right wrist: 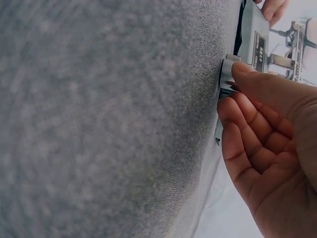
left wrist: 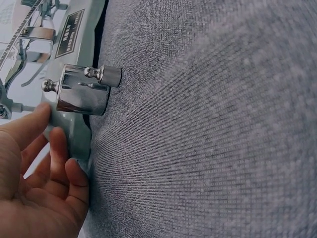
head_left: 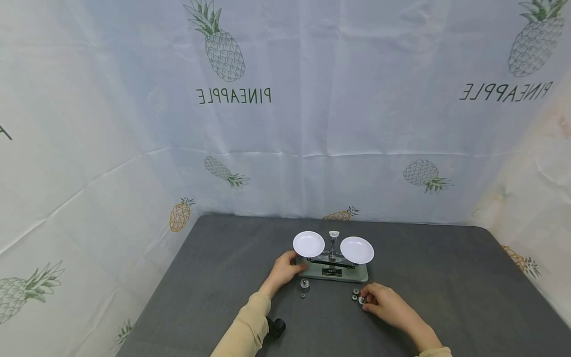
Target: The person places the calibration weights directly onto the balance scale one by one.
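Note:
A balance scale (head_left: 350, 273) with a green base and two white pans stands toward the back of the table. My left hand (head_left: 284, 269) grips the left end of its base, thumb on top and fingers curled at the edge. Just in front of the base stand a large metal weight (left wrist: 81, 94) and a small metal weight (left wrist: 111, 76). My right hand (head_left: 387, 305) pinches another metal weight (right wrist: 227, 72) between thumb and fingers, low at the tabletop. Beside those fingertips are two smaller weights (head_left: 356, 291). The fingers partly hide the pinched weight.
The dark grey cloth-covered table (head_left: 214, 277) reaches back to a hanging pineapple-print curtain (head_left: 276, 183). A black object (head_left: 277, 327) shows at the left forearm. The left pan (head_left: 309, 244) and right pan (head_left: 357, 250) rise above the base.

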`<control>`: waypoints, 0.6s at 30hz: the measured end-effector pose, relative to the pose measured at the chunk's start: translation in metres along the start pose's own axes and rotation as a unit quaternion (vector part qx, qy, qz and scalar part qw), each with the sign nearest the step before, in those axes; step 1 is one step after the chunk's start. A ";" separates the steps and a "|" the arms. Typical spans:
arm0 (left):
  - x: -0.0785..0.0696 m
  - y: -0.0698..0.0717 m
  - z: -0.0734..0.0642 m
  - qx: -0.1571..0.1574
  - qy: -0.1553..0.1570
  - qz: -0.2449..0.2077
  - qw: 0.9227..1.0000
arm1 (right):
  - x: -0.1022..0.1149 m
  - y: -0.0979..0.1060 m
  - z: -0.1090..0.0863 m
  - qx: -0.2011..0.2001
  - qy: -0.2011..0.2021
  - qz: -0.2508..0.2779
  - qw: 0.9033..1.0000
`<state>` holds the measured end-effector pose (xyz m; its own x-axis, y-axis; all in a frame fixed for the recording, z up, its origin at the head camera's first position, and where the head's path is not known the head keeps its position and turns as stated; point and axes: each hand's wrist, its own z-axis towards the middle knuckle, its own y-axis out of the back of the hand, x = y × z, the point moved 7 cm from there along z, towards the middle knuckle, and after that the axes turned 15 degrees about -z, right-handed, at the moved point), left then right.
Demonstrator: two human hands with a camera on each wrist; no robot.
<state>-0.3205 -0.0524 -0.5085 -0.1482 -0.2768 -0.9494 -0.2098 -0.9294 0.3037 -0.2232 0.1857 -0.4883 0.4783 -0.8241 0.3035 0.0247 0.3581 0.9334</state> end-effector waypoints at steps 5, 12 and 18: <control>-0.002 -0.001 0.000 -0.002 -0.001 0.003 1.000 | 0.001 0.001 -0.001 -0.011 0.006 0.002 1.000; -0.002 -0.001 0.001 0.007 -0.003 0.000 1.000 | 0.003 0.005 -0.002 -0.048 0.024 -0.011 0.999; 0.000 0.000 0.002 0.003 -0.004 0.011 1.000 | 0.004 0.013 -0.002 -0.066 0.016 -0.024 0.997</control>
<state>-0.3226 -0.0516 -0.5082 -0.1600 -0.2951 -0.9420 -0.2128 -0.9215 0.3248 -0.2193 0.1876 -0.4747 0.5021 -0.8278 0.2504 0.1620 0.3744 0.9130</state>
